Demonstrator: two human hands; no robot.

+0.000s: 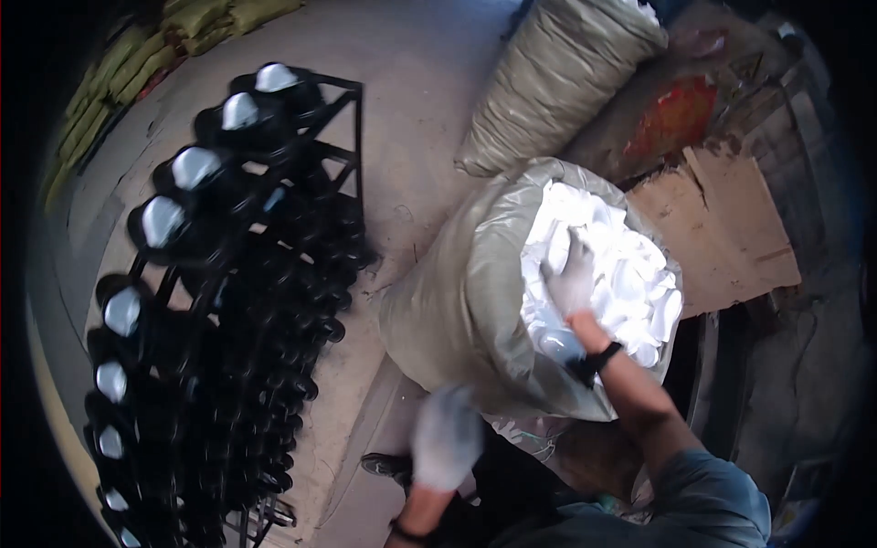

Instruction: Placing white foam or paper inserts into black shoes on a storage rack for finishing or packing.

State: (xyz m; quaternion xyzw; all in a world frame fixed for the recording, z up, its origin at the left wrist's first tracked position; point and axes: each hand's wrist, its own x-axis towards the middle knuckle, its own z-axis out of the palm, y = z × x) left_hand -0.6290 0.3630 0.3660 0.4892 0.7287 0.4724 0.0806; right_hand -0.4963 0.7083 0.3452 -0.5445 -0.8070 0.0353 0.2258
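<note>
My right hand (572, 281), in a pale work glove, reaches into a large sack (448, 283) with its mouth wide open. Glossy white curved pieces (630, 274) fill the sack to the rim. The fingers look stretched out over these pieces, touching them, and I cannot see anything held in them. A dark band circles the right wrist. My left hand (446, 438), also gloved, hangs in front of the near side of the sack. Motion smears it, so its fingers and anything in them cannot be made out.
Left of me stands a black metal rack (358, 137) with rows of glossy black rounded items (247, 274); several along its left edge carry white pieces (196, 168). Another full sack (557, 82) leans behind. Torn cardboard (731, 228) lies right; green sacks (110, 73) are stacked far left.
</note>
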